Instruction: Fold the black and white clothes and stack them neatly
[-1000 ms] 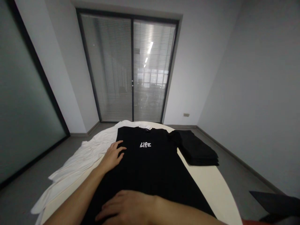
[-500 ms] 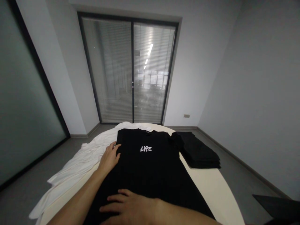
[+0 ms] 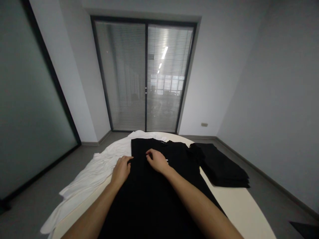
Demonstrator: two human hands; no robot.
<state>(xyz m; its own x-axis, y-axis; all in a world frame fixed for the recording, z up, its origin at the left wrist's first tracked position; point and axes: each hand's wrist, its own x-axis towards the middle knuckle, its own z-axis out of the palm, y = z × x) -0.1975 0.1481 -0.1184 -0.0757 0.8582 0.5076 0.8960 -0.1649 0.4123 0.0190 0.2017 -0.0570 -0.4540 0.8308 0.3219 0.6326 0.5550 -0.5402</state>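
Note:
A black T-shirt (image 3: 154,199) lies spread flat, neck end away from me, with white lettering on its chest now mostly covered by my right hand. My left hand (image 3: 122,168) rests at the shirt's left edge, its fingers stretched toward the cloth and no fold visible in them. Over the upper chest is my right hand (image 3: 157,160), fingers loosely curled and a gap showing between thumb and forefinger. Nothing shows in it, and whether it touches the fabric is hard to tell.
White garments (image 3: 99,169) lie loosely along the left side of the pale round-edged table (image 3: 241,202) and hang over it. A stack of folded black clothes (image 3: 221,166) sits at the right edge, close to the shirt's sleeve. Glass doors (image 3: 146,76) stand beyond.
My right hand has moved from the lower shirt up and forward onto the chest, its spread fingers now curled. My left hand stays at the left edge. The view has shifted slightly.

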